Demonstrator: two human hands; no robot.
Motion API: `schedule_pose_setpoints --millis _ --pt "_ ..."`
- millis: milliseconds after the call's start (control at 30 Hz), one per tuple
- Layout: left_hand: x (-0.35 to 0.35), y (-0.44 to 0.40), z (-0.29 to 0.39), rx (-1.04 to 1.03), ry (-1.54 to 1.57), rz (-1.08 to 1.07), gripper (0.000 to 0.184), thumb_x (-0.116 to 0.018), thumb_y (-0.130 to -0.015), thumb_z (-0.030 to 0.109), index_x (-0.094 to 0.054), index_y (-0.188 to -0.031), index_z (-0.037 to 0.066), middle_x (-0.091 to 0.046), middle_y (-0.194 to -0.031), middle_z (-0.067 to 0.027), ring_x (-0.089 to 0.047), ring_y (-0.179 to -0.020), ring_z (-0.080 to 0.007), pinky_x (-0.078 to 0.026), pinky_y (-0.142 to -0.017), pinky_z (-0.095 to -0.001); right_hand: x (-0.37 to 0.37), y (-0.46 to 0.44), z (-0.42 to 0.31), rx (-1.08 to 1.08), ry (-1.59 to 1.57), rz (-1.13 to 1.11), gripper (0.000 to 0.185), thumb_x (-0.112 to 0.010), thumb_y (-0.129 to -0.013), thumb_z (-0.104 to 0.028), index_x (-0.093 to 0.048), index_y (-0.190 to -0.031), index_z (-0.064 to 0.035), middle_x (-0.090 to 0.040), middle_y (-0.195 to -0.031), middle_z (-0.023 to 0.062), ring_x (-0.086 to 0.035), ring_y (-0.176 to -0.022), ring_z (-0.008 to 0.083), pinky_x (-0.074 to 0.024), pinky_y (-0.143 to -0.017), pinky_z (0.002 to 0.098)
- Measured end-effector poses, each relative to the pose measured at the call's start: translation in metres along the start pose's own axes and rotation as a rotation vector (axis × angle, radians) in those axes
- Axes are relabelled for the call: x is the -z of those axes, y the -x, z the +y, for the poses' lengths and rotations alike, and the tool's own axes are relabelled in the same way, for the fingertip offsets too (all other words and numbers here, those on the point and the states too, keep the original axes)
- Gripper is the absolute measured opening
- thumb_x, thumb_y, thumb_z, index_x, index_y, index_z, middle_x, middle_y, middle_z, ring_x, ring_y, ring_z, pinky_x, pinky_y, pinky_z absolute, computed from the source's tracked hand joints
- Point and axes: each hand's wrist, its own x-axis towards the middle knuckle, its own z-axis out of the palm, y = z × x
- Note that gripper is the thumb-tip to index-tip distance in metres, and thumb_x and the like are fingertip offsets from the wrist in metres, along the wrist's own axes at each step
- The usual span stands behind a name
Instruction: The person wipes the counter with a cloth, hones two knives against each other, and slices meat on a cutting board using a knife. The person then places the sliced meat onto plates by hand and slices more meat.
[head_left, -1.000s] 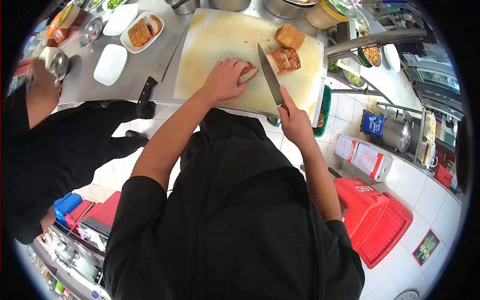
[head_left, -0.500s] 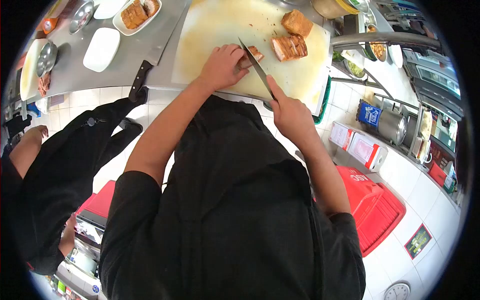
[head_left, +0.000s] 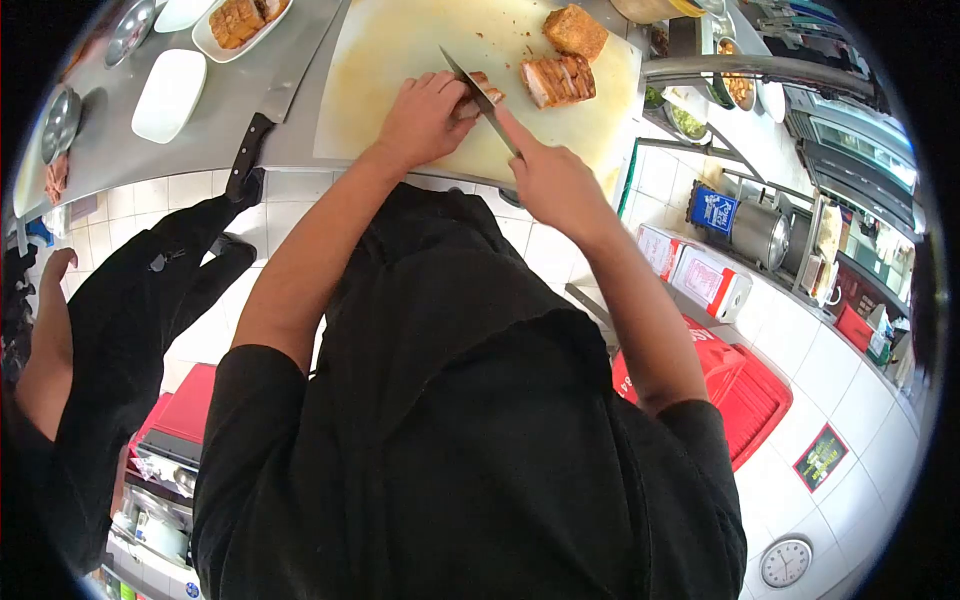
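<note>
My left hand (head_left: 428,118) is closed, its fingertips pressed on a small piece of roast pork (head_left: 495,94) on the pale cutting board (head_left: 370,80). My right hand (head_left: 555,180) grips a kitchen knife (head_left: 462,72), index finger stretched along the blade; the handle is hidden in the palm. The blade lies across the pork, close beside my left fingers. How deep it cuts cannot be seen. To the right on the board sit a row of sliced pork (head_left: 560,82) and an uncut pork block (head_left: 576,32).
A cleaver with a black handle (head_left: 250,150) lies left of the board, its handle past the counter edge. White dishes, one empty (head_left: 170,95) and one holding pork (head_left: 212,42), stand farther left. A co-worker in dark trousers (head_left: 125,290) is at the left. A metal rail (head_left: 750,68) runs at right.
The whole view has shifted, so the board and dishes appear farther left and higher. The knife has moved closer to my left hand and over the pork piece.
</note>
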Motion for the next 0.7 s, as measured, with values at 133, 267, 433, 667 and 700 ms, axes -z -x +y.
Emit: schedule_pose_setpoints --millis 133,267,433,667,700 --pt "0.001 -0.001 -0.003 0.051 0.018 -0.026 0.042 -0.082 -0.084 0.027 -0.063 -0.118 0.010 -0.064 -0.120 -0.0096 -0.060 -0.116 -0.0328 -0.047 -0.095 -0.0470 -0.053 -0.031 0.019 -0.044 -0.089 0.091 0.067 -0.054 -0.103 -0.023 -0.029 -0.165 -0.0321 -0.072 -0.087 0.0289 -0.070 -0.083 0.0505 -0.0543 -0.081 0.0615" --pt "0.003 0.010 0.001 0.007 0.086 0.048 0.052 -0.084 -0.083 0.026 -0.063 -0.127 0.008 -0.063 -0.127 -0.0144 -0.059 -0.122 -0.0367 -0.048 -0.100 -0.0487 -0.038 -0.023 0.020 -0.033 -0.112 0.082 0.068 -0.054 -0.104 -0.025 -0.027 -0.166 -0.0342 -0.072 -0.087 0.0296 -0.070 -0.085 0.0514 -0.0541 -0.082 0.0618" --pt "0.005 0.026 0.001 0.055 0.097 0.125 0.056 -0.086 -0.082 0.025 -0.063 -0.130 0.007 -0.062 -0.130 -0.0178 -0.059 -0.123 -0.0385 -0.048 -0.102 -0.0489 -0.019 0.014 0.006 -0.034 -0.181 0.108 0.068 -0.053 -0.105 -0.025 -0.025 -0.166 -0.0340 -0.072 -0.089 0.0305 -0.070 -0.086 0.0515 -0.0541 -0.084 0.0613" --pt "0.001 0.022 0.000 -0.001 0.065 0.151 0.044 -0.084 -0.081 0.024 -0.065 -0.117 0.007 -0.064 -0.117 -0.0130 -0.061 -0.115 -0.0361 -0.049 -0.097 -0.0486 -0.015 0.023 -0.013 -0.085 -0.077 -0.025 0.067 -0.052 -0.105 -0.025 -0.027 -0.166 -0.0294 -0.072 -0.089 0.0302 -0.070 -0.088 0.0512 -0.0537 -0.085 0.0614" --pt "0.001 0.022 -0.001 -0.014 0.049 0.156 0.040 -0.083 -0.081 0.024 -0.065 -0.114 0.008 -0.065 -0.113 -0.0115 -0.061 -0.113 -0.0348 -0.049 -0.096 -0.0484 -0.015 0.022 -0.014 -0.092 -0.056 -0.033 0.066 -0.052 -0.104 -0.024 -0.028 -0.166 -0.0282 -0.072 -0.088 0.0302 -0.070 -0.088 0.0511 -0.0536 -0.085 0.0614"
